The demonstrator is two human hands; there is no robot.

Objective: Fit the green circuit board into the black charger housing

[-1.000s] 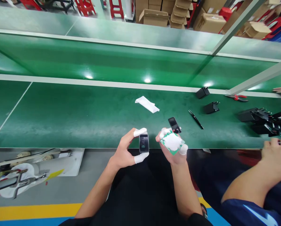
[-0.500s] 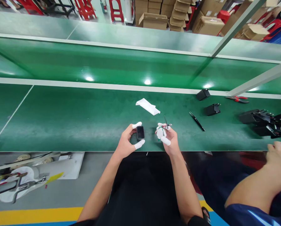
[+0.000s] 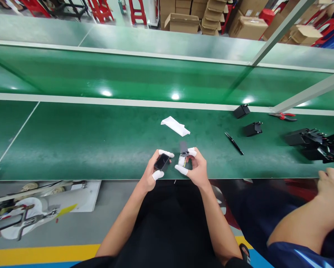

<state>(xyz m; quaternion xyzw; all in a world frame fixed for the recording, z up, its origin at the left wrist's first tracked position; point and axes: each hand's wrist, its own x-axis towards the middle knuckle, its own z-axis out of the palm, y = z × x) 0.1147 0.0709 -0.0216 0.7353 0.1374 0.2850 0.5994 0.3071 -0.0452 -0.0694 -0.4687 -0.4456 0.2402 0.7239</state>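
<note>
My left hand [image 3: 151, 172] is closed around a small black box-shaped housing [image 3: 161, 162], whose dark glossy face points up. White finger cots cover the thumb and a fingertip. Just to the right, my right hand [image 3: 195, 166], also in finger cots, grips a small electronic assembly [image 3: 183, 158] with a white round part and a dark grey flat plate standing at its far end. The two held pieces are a short gap apart, above the table's near edge. A folded white paper [image 3: 175, 126] lies beyond the hands.
To the right lie a black pen [image 3: 234, 143], two black plug adapters [image 3: 252, 129] and red-handled pliers [image 3: 283, 116]. Farther right is a pile of black adapters [image 3: 315, 143]. A co-worker's arm [image 3: 309, 212] rests at the lower right. A metal post [image 3: 303, 91] rises at the back right.
My left hand has tilted the black housing to the right. My right hand has moved slightly left and turned the assembly, so its dark grey plate now shows.
</note>
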